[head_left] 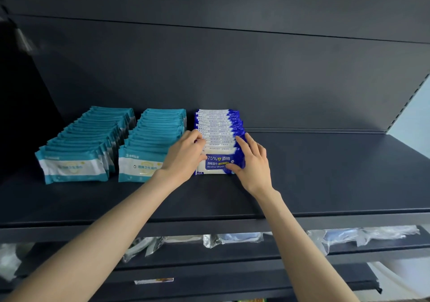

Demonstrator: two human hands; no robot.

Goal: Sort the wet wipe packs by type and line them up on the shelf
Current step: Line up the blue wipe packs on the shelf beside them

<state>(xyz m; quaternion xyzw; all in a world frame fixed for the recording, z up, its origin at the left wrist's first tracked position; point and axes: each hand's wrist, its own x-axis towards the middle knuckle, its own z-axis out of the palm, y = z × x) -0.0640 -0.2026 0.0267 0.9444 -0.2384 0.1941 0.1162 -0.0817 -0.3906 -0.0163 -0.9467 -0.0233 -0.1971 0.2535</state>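
Three rows of wet wipe packs stand on the dark shelf (pixel 325 173). Two rows of teal-and-white packs sit at the left (pixel 76 148) and the middle (pixel 153 138). A row of blue-and-white alcohol wipe packs (pixel 217 129) runs back to the wall at the right of them. My left hand (pixel 183 157) holds the left side of the front blue packs, fingers curled over their tops. My right hand (pixel 252 162) grips the right side of the frontmost blue pack (pixel 216 163), thumb on its face and fingers along the row's edge.
The shelf's right half is bare dark metal up to a slotted upright (pixel 409 101). A lower shelf (pixel 232 250) holds clear plastic-wrapped items (pixel 232 237). A price label (pixel 153 280) sits on a rail lower down.
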